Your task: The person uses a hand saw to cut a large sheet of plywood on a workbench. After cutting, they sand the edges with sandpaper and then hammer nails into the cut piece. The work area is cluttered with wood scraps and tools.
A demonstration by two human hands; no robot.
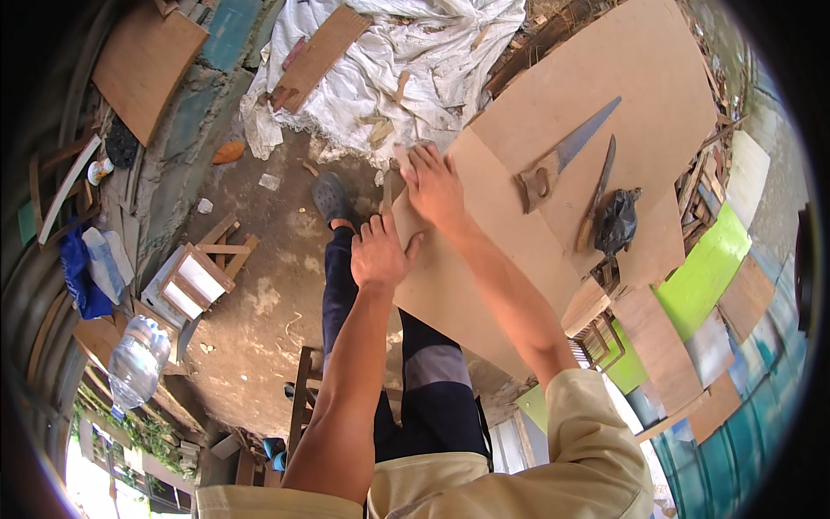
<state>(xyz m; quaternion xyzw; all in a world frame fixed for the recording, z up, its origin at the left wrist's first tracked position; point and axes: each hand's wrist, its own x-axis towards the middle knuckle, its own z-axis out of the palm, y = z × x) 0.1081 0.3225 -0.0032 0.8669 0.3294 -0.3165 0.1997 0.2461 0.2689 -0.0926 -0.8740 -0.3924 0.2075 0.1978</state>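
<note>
1. Has the left hand (380, 251) at the near stretch of the tan board's (450, 294) left edge, fingers pointing far, thumb spread right; cannot tell whether pinching or only resting.
2. Has the right hand (432, 189) farther off, by the board's far left corner, fingers bent around or against a small pale piece (401, 156); cannot tell how tightly.
3. Judged to matter most: a narrow strip (386, 189) just far of the left hand's fingers, long axis running near to far along the board's left edge; nearer to the left hand, just left of the right.
4. Spread rightward from the left hand and beneath the right forearm (510, 290): the board itself.
5. Well right of both hands: handsaw (567, 154) and long blade (598, 189).
</note>
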